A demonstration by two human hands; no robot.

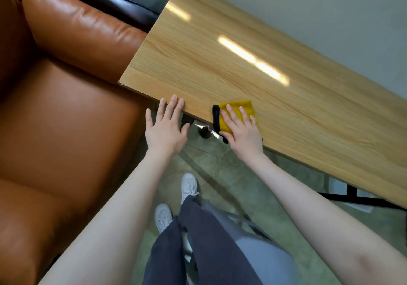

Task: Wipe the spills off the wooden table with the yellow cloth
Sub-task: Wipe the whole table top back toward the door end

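The wooden table (253,68) runs from upper left to lower right, its near edge in front of me. A folded yellow cloth (239,105) with a black trim lies at that near edge. My right hand (242,130) presses flat on the cloth, fingers spread over it, thumb at the black trim that hangs past the edge. My left hand (166,128) is open, fingers apart, its fingertips resting on the table's edge to the left of the cloth. I cannot make out any spill on the glossy top; only bright light reflections show.
An orange leather sofa (66,108) stands close against the table's left end. A grey wall (330,9) runs behind the table. Below are a green floor (220,170), my legs and white shoes, and black table legs (352,196).
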